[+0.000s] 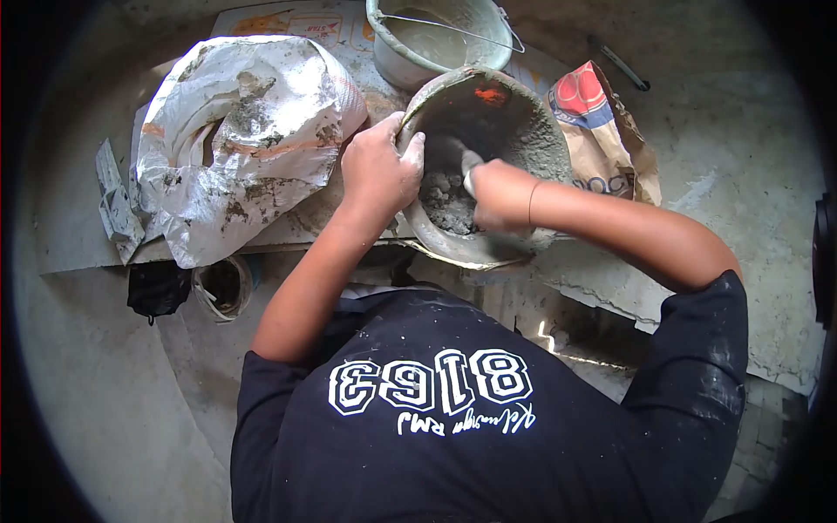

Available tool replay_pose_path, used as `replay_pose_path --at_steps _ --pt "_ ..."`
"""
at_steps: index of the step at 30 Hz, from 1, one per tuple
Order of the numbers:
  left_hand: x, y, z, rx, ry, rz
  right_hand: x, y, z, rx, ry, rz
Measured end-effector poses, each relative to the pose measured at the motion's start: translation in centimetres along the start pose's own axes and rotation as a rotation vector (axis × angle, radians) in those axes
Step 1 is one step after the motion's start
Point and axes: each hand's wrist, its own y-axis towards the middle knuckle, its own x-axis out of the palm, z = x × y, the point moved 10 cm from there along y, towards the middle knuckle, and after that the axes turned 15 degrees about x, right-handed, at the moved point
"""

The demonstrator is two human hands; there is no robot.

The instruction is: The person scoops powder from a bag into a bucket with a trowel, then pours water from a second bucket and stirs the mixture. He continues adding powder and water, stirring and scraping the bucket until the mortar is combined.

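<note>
My left hand (381,166) is closed on the left rim of a tilted bucket (545,131) crusted with grey mortar. Inside the bucket lies a lumpy grey mix (447,205). My right hand (501,196), slightly blurred, reaches over the near side of the opening and grips a short handle (471,162). The working end of this trowel-like tool is hidden by the hand and the dark interior, so its exact kind cannot be made out.
Behind stands a pale bucket (384,57) with a wire handle and greyish liquid. A dirty white woven sack (288,157) lies left; a torn paper bag (593,131) stands right. Below the work board's edge (78,253) are a black bag (157,289) and a small container (248,283).
</note>
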Motion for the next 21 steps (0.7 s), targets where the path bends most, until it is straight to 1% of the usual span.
replay_pose_path --at_steps 1,3,4,5,7,9,11,12,13,14,15,16,17,19,21 --pt "0.1 -0.2 -0.1 0.001 -0.005 0.003 0.8 -0.4 -1.0 -0.144 -0.164 0.074" --pt "-0.2 -0.7 -0.5 -0.006 0.036 0.06 0.6 -2.2 -0.6 -0.283 -0.327 0.246" --pt "-0.3 -1.0 -0.5 -0.007 0.036 0.056 0.1 -3.3 -0.7 -0.355 -0.424 0.349" --pt "-0.5 -1.0 -0.5 -0.017 0.0 0.085 -0.3 -4.3 -0.6 -0.395 -0.478 0.417" --pt "-0.7 -0.9 -0.5 -0.027 -0.035 0.116 -0.5 -6.5 0.0 -0.464 -0.601 0.487" --pt "-0.7 -0.9 -0.6 -0.061 -0.05 0.097 -0.8 -7.2 2.3 -0.444 -0.551 0.491" --pt "-0.8 -0.8 -0.9 -0.074 -0.032 0.054 -1.8 -7.7 4.4 -0.412 -0.423 0.499" --pt "-0.3 -0.9 -1.3 -0.108 -0.133 0.013 -1.6 -7.6 5.7 -0.306 -0.44 0.474" --pt "0.3 -0.8 -1.5 -0.141 -0.233 -0.027 -1.3 -8.3 6.0 -0.308 -0.431 0.484" --pt "0.2 -1.0 -1.0 -0.159 -0.267 -0.063 -1.3 -8.6 6.9 -0.255 -0.36 0.462" --pt "-0.1 -1.1 -0.8 -0.155 -0.251 -0.066 -1.0 -8.8 7.7 -0.204 -0.287 0.438" --pt "-0.5 -1.1 -0.3 -0.119 -0.316 -0.023 -0.5 -8.5 8.8 -0.136 -0.168 0.434" --pt "-1.0 -1.2 0.4 -0.086 -0.381 0.019 0.4 -8.8 8.6 -0.144 -0.151 0.432" --pt "-2.3 -1.0 2.0 -0.067 -0.335 0.018 -0.4 -10.1 9.3 -0.117 0.101 0.606" --pt "-3.6 -1.2 4.1 -0.06 -0.227 -0.017 0.2 -9.9 9.1 -0.13 0.155 0.64"
